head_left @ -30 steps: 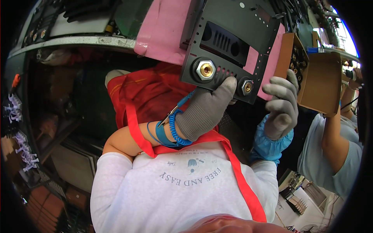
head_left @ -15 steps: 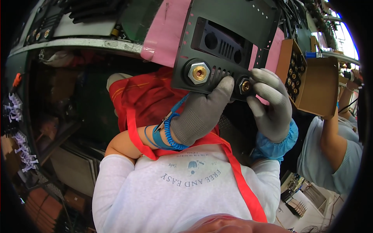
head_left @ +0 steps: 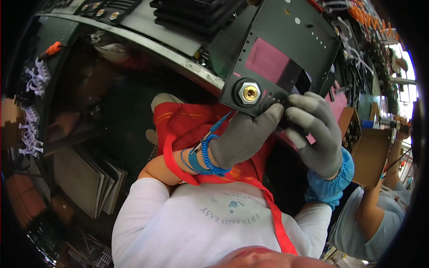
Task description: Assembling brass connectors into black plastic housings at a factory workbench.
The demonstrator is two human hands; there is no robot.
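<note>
My gloved left hand [head_left: 246, 138] grips the lower edge of a black metal panel [head_left: 279, 31], its thumb pressed on the front face. A brass fitting [head_left: 250, 94] with a large silver hex nut sits in the panel, just above that hand. My gloved right hand [head_left: 315, 134] has its fingers bent around the panel's lower right corner, close to my left thumb. What those fingertips hold there is hidden. Through the panel's rectangular cutout shows a pink mat [head_left: 268, 60]. A blue wrist strap [head_left: 199, 163] with a coiled cord and clip is on my left wrist.
An open cardboard box [head_left: 371, 156] stands at the right, with dark parts in it. Beyond it another person's arm [head_left: 371, 210] reaches forward. Black plates [head_left: 192, 18] are stacked on the bench at the top. Flat boards [head_left: 80, 178] lean below the bench at the left.
The whole view has shifted, and the panel now appears farther right and turned slightly. My right fingers now cover the smaller brass fitting that showed before. My left hand keeps its grip.
</note>
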